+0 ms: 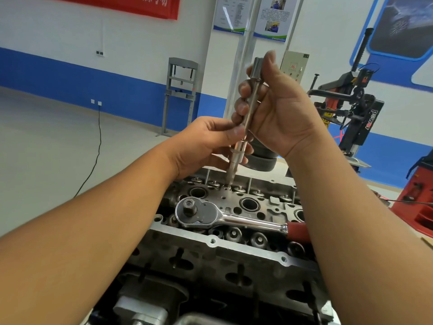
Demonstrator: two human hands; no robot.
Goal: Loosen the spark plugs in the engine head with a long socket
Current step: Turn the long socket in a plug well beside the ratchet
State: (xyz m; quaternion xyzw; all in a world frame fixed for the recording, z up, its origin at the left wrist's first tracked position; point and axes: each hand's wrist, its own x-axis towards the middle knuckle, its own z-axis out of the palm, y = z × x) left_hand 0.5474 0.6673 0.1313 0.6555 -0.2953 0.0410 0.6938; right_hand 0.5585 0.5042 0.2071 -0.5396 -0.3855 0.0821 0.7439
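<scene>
Steel long socket (250, 113), two hands gripping

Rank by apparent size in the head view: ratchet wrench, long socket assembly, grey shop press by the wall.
1. Ratchet wrench
2. Long socket assembly, close behind
3. Grey shop press, though it stands much farther off, so its look deceives.

The scene is evenly and brightly lit; the source itself cannot be made out. Shadows are kept soft and are confined mostly to the recesses of the engine head (234, 249), where detail is lost to black. Glare is seen along the chrome ratchet (210, 214) (a bright streak on the neck). Strong wide-angle distortion is noted: the wall stripe (70, 73) is bowed and the forearms are stretched at the lower corners. Slight softness is seen on the long socket (251, 106) and the hands; the posters (251, 15) cannot be read.
</scene>
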